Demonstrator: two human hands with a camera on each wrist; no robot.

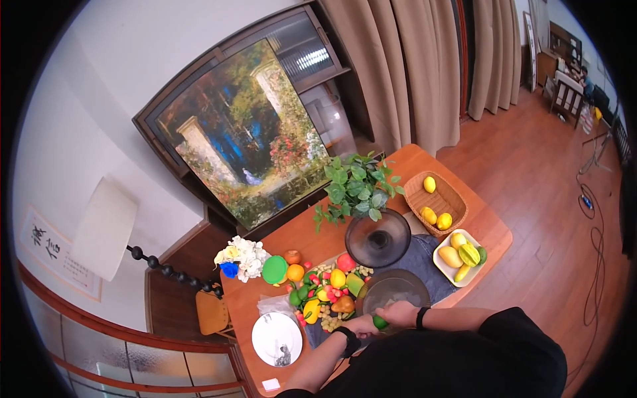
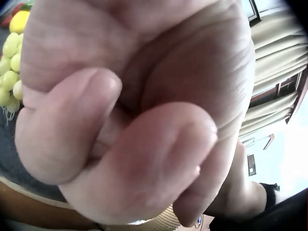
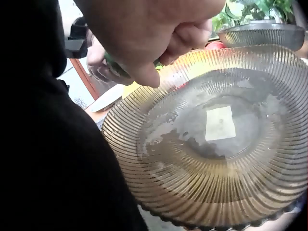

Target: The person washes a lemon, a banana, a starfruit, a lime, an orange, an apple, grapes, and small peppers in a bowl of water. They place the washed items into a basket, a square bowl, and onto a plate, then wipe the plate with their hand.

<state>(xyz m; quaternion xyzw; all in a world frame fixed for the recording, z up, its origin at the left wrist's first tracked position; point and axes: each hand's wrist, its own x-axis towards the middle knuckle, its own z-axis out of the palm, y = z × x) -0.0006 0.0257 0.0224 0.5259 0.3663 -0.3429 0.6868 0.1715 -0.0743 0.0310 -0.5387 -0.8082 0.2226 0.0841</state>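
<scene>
Both hands meet over the near edge of the table, close to the rim of a ribbed, smoky glass bowl [image 1: 421, 284] that appears to hold water. Between them shows a small dark green fruit [image 1: 379, 322], mostly covered by fingers. My right hand [image 1: 399, 313] grips it from the right; in the right wrist view the green skin [image 3: 115, 68] peeks out beside the thumb. From the left, my left hand [image 1: 361, 326] holds the same fruit. Its curled fingers [image 2: 159, 154] fill the left wrist view, which hides the fruit.
Mixed fruit and grapes [image 1: 330, 325] lie left of the bowl, near a white plate [image 1: 265, 339]. Behind stand another dark glass dish [image 1: 358, 249] and a leafy plant [image 1: 358, 182]. To the right are a wicker basket [image 1: 458, 200] and a fruit tray [image 1: 446, 273].
</scene>
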